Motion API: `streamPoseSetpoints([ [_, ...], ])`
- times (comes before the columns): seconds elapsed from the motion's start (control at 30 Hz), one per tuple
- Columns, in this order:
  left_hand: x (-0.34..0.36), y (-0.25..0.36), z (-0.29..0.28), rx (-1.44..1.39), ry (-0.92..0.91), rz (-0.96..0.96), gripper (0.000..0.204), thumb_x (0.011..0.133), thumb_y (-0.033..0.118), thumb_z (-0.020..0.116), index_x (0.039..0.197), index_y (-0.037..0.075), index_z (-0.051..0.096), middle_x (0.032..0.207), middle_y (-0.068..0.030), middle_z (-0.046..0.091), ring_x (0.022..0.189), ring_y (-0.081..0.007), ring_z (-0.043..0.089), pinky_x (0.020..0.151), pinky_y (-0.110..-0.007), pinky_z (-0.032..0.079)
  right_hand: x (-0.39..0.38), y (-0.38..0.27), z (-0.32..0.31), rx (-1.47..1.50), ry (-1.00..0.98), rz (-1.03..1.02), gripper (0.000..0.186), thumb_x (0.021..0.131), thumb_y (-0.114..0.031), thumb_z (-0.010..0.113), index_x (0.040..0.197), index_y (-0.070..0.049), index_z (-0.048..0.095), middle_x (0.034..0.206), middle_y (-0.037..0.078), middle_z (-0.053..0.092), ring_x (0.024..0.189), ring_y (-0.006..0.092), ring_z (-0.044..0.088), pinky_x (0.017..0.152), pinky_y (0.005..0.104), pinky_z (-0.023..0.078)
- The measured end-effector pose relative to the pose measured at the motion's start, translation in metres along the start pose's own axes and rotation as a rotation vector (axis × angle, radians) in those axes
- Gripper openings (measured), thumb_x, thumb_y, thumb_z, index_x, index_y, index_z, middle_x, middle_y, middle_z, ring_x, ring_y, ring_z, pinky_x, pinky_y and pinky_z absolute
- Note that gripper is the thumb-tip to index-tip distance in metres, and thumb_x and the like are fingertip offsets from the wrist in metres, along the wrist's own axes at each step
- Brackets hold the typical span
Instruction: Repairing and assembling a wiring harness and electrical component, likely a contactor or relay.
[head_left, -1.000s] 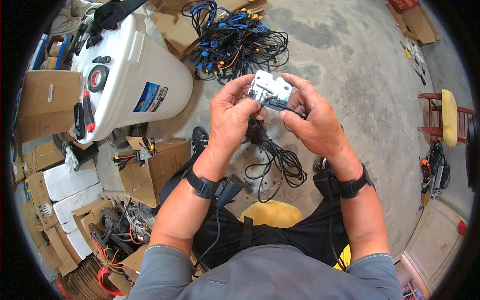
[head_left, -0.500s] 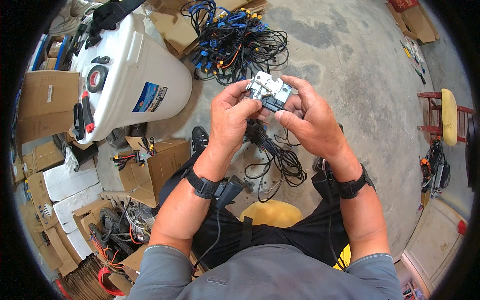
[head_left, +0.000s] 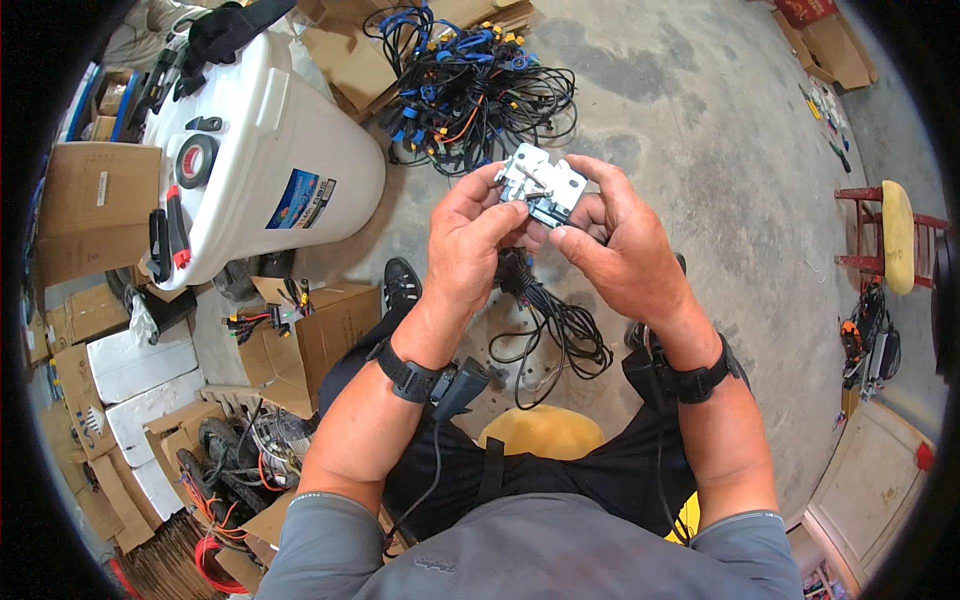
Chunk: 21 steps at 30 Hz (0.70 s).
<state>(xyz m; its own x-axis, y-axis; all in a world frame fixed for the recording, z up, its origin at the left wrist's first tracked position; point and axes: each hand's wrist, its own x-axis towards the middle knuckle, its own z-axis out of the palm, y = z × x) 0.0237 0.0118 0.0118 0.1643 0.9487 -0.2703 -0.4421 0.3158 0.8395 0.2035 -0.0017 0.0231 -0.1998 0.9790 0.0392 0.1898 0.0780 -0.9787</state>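
Between both hands, in front of me, is a small silver metal latch mechanism (head_left: 543,180) with flat plates, holes and a rod- or spring-like part across it. My left hand (head_left: 468,225) is closed on its left side, thumb on the lower edge. My right hand (head_left: 622,235) grips the other side, its thumb near the lower corner and its index finger along the upper right. Palms and fingers hide the underside. Beneath the hands, a bundle of black cables (head_left: 548,320) lies on the floor between my feet.
A large white bucket (head_left: 325,150) stands at the left, with black tape (head_left: 196,160) and red-black tools on its lid. Beyond my hands lies a heap of black and blue cables (head_left: 470,90). Cardboard boxes (head_left: 345,335) crowd the left; a red-framed stool (head_left: 898,238) is at the right.
The latch mechanism has turned a little in my hands, and the notch in its upper plate no longer shows. My right hand has shifted slightly; both hands keep their hold.
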Motion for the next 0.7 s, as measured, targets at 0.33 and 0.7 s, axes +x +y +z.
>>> streamPoseSetpoints([
  [0.33, -0.001, -0.014, -0.007, 0.084, 0.011, 0.073, 0.042, 0.085, -0.005, 0.056, 0.127, -0.004, 0.051, 0.098, -0.0098, 0.066, 0.075, -0.0156, 0.064, 0.067, -0.030, 0.054, -0.004, -0.011, 0.004, 0.006, -0.065, 0.040, 0.063, 0.085, 0.000, 0.065, 0.140, 0.003, 0.035, 0.085, 0.010, 0.065, 0.074, 0.0144, 0.063, 0.069, 0.0309, 0.051],
  [0.7, -0.005, -0.006, -0.002, 0.128, -0.067, 0.133, 0.044, 0.080, -0.006, 0.058, 0.123, -0.002, 0.054, 0.105, -0.0052, 0.064, 0.088, -0.0095, 0.061, 0.071, -0.025, 0.050, -0.006, -0.010, 0.010, 0.088, -0.060, 0.082, 0.071, 0.082, 0.001, 0.067, 0.144, 0.003, 0.033, 0.090, 0.007, 0.062, 0.074, 0.0097, 0.058, 0.064, 0.0263, 0.049],
])
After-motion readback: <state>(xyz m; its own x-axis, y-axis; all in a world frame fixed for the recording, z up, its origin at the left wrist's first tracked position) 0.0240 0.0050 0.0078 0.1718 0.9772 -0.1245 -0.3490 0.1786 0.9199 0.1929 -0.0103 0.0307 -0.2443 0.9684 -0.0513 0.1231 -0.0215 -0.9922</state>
